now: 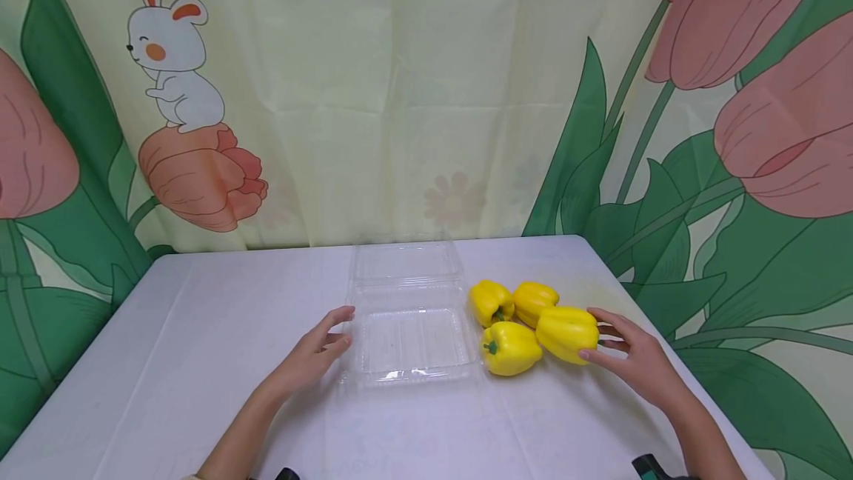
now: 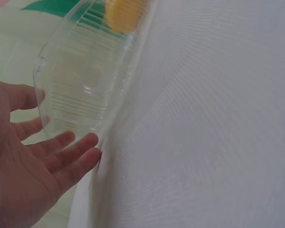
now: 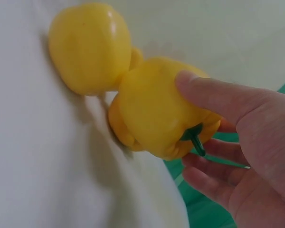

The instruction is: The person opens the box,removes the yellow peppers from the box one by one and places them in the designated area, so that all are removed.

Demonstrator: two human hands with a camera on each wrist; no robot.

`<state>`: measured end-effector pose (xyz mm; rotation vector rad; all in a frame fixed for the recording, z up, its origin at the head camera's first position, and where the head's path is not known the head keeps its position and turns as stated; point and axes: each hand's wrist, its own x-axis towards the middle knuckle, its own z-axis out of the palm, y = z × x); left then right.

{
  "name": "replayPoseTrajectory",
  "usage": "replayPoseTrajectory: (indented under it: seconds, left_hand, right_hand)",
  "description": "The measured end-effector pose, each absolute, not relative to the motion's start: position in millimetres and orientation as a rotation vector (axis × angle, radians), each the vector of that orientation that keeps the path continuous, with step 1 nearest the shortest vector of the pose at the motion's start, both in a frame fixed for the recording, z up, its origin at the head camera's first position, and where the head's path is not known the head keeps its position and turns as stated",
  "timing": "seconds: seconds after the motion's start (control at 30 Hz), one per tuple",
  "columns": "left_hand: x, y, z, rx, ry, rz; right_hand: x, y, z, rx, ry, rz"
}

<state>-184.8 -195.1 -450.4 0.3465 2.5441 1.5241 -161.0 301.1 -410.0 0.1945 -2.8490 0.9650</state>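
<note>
In the head view a yellow bell pepper point(image 1: 566, 335) is gripped at its right end by my right hand point(image 1: 633, 358). The right wrist view shows the thumb point(image 3: 204, 90) on one side of this pepper, the other fingers behind it and its green stem pointing toward the palm. Three more yellow bell peppers, one of them with its stem facing left point(image 1: 512, 349), lie close beside it. My left hand point(image 1: 309, 358) is at the left edge of an open clear plastic clamshell box point(image 1: 413, 339), fingers spread and loosely bent, with fingertips at its rim.
A white cloth covers the table point(image 1: 220, 361). The box's lid point(image 1: 406, 261) lies folded back toward the table's far edge. Behind hangs a curtain point(image 1: 400, 95) printed with a rabbit and tulips. Dark wrist gear point(image 1: 649, 465) shows at the bottom edge.
</note>
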Motion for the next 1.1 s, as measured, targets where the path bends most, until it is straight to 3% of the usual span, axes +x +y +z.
replayPoseTrajectory:
  seconds: [1.1]
  left_hand:
    - [-186, -196, -453, 0.349, 2.550, 1.524]
  right_hand:
    - [-160, 308, -429, 0.153, -2.931, 1.066]
